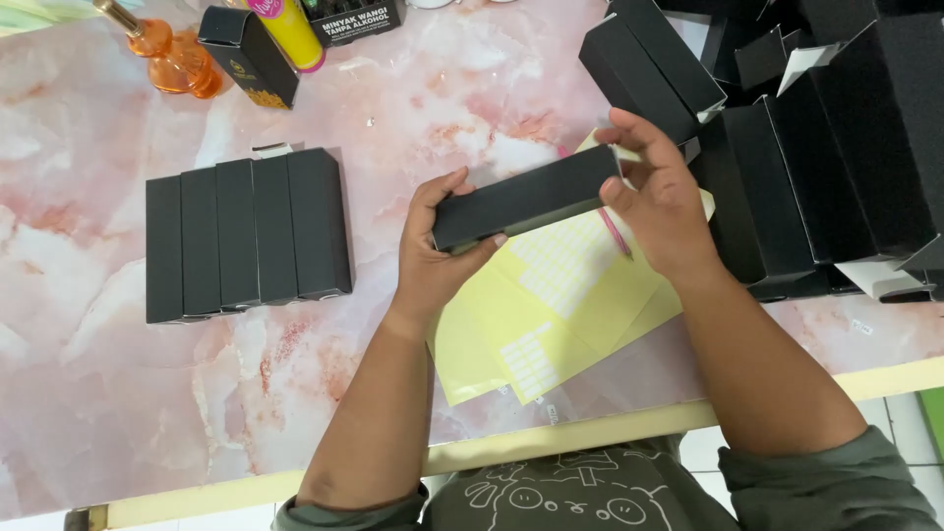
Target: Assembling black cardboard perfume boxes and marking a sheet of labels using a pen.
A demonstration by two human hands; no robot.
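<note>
A long, slim black box (526,197) is held up over the desk (118,393), clasped endwise between both hands. It is matte, with a fine grainy texture, square-edged and plain on the faces that show; it lies tilted, its right end higher than its left. The left hand (433,251) grips the lower left end, thumb on the near face and fingers curled round the far side. The right hand (659,202) grasps the upper right end, fingers wrapped over the top edge and thumb pressed against the end.

Directly under the box lie pale yellow sticker sheets (551,315), fanned on the pink marbled desk, carrying blocks of small white labels. A pink pen (615,231) rests on the sheets just beside the right hand.

To the left, well apart from the hands, five black boxes of the same kind lie flat in a row of boxes (246,236), touching side by side. To the right stands a crowded pile of black boxes (816,147), some with white flaps open. At the far edge are an orange glass bottle (172,54), another upright black box (248,54) and a yellow tube with a pink cap (290,29)
</note>
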